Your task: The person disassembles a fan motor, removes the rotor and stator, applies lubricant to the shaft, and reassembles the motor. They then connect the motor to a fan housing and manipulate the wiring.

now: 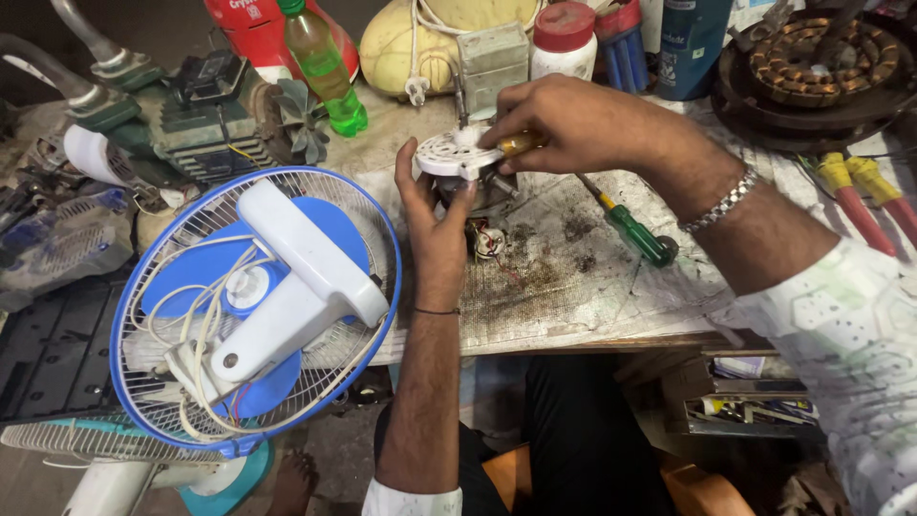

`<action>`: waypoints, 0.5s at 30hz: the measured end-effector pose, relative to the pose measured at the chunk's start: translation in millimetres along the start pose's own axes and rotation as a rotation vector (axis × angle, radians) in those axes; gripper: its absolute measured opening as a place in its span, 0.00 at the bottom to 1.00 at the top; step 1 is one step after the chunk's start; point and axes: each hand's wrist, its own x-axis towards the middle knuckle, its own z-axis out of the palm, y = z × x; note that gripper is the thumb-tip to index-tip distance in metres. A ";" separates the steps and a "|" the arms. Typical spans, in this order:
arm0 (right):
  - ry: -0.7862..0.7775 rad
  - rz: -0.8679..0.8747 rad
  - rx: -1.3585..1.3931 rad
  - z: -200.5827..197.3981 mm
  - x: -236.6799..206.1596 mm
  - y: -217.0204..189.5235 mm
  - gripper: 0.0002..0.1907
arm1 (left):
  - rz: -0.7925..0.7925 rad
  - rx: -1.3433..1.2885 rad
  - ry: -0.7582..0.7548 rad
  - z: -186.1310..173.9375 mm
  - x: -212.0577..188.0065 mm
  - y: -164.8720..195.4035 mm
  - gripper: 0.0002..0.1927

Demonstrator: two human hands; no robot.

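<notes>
Both hands have a grip on the small fan motor (473,186) standing on the stained tabletop (573,287). On the motor's near-left side the left hand (435,229) is cupped, thumb and fingertips holding the rim of its white vented cover (449,156). Above the motor the right hand (573,124) is closed around the yellow handle of a screwdriver (521,143) – most of that handle is buried in the fist, and the tip is hidden behind the cover, so where it meets the motor cannot be made out. Below the cover the motor body is largely masked by the left hand's fingers; only a dark housing and a knot of red and white wires (489,241) show.

Right of the motor lies a green-handled screwdriver (640,234), its shaft running back under the right hand. Left of the motor, a blue-rimmed fan guard (253,306) with a white bracket and loose white cable leans off the tabletop edge. Behind the motor stand a green bottle (325,67) and a white jar with a red lid (564,38). Far right of the motor a copper-wound stator (821,57) is cut off by the frame – as are two red-and-yellow tool handles (864,196)
</notes>
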 end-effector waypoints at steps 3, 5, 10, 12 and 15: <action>-0.019 -0.010 0.000 -1.0 7.8 2.4 0.20 | -0.019 -0.015 0.005 -2.1 0.8 -2.0 0.44; -0.021 -0.032 -0.014 -3.0 11.8 4.0 0.19 | -0.014 -0.030 0.012 -2.1 2.5 -3.9 0.44; -0.045 -0.033 -0.056 -5.4 16.5 4.5 0.20 | -0.025 -0.002 0.027 -3.3 4.8 -5.9 0.43; -0.051 -0.022 -0.042 -5.6 17.1 3.6 0.20 | -0.030 0.000 0.030 -3.8 5.4 -5.8 0.44; -0.053 -0.049 -0.076 -5.9 17.1 1.2 0.20 | -0.032 -0.016 0.021 -3.9 4.7 -5.5 0.44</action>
